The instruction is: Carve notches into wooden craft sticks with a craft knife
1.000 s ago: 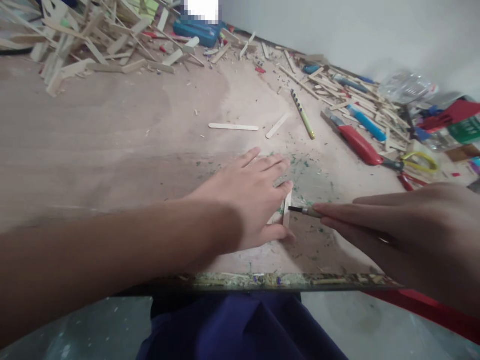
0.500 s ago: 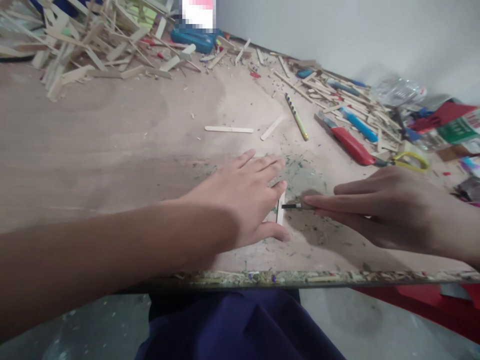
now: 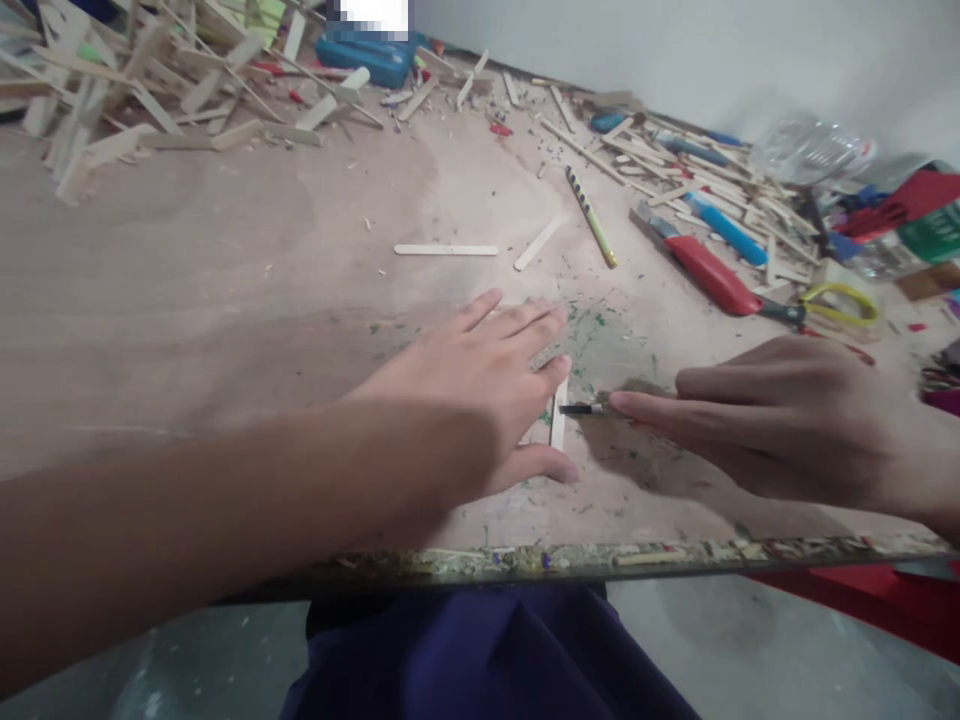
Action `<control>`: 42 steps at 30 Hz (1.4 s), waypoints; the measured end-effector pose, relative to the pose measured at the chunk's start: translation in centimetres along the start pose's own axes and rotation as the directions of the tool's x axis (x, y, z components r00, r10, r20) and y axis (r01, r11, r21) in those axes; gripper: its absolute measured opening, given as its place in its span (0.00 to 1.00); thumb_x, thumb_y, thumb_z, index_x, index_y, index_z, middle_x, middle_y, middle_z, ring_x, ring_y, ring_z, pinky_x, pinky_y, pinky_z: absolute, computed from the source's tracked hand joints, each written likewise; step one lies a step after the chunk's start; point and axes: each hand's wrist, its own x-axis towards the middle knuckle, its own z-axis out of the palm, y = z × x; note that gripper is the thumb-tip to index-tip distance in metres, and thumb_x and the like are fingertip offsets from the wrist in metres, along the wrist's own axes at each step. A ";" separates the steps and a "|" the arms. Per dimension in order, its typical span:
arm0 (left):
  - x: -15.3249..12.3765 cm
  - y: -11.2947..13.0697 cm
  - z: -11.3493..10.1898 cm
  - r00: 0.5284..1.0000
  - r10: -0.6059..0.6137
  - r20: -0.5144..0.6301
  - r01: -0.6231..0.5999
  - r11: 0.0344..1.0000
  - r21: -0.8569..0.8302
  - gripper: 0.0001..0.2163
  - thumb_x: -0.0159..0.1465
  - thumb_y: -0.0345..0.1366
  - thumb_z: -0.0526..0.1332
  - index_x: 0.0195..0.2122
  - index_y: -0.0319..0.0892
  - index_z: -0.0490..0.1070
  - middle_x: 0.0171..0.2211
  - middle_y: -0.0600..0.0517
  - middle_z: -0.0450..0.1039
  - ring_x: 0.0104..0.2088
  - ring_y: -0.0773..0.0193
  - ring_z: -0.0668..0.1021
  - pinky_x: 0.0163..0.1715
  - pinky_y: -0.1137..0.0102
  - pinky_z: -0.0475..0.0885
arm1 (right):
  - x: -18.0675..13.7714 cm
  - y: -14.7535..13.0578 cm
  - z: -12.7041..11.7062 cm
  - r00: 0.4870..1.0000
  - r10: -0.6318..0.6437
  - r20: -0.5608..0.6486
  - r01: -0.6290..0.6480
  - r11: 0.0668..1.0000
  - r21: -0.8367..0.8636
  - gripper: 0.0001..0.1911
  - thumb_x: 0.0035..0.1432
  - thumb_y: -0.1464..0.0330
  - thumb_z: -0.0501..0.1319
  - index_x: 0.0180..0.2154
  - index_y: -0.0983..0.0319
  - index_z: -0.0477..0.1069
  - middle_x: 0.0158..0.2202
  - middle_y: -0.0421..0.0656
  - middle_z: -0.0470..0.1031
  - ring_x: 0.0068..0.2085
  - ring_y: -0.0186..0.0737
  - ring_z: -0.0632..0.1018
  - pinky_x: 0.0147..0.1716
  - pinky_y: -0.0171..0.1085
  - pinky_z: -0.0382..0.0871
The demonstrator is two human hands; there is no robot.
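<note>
Left hand [image 3: 480,385] lies flat, fingers spread, pressing a short wooden stick [image 3: 557,420] onto the surface [image 3: 225,260]; most of the stick is hidden under the palm, only its right edge shows between index fingertip and thumb. Right hand [image 3: 780,420] is pinched shut on a small cutting tool [image 3: 589,409]; only the dark tip and a bit of the shaft show, the handle is buried in the fingers, so the tool type is hard to tell. The tip touches the stick's right edge. The right wrist is cut off by the frame edge. Beyond the stick, two loose flat sticks [image 3: 446,250] lie well apart from the hands, with one striped pencil [image 3: 591,217] just right of them. Farther right of the stick: one red-handled knife [image 3: 705,270], one blue-handled tool [image 3: 724,228], one pair of yellow-handled scissors [image 3: 832,305]. The stick heap [image 3: 135,80] far left of the stick and the clutter along the wall are too tangled and blurred to count. A blue box [image 3: 364,55] at the far edge is partly cut off.
</note>
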 end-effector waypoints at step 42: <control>-0.6 -0.6 0.4 0.996 0.028 -0.085 -0.025 0.999 0.042 0.43 0.79 0.71 0.67 0.78 0.37 0.78 0.87 0.29 0.61 0.87 0.31 0.66 0.88 0.34 0.57 | 2.4 -3.6 -1.1 0.931 0.365 -0.001 -0.347 0.888 0.303 0.17 0.88 0.68 0.60 0.57 0.61 0.90 0.30 0.39 0.87 0.22 0.31 0.80 0.23 0.34 0.64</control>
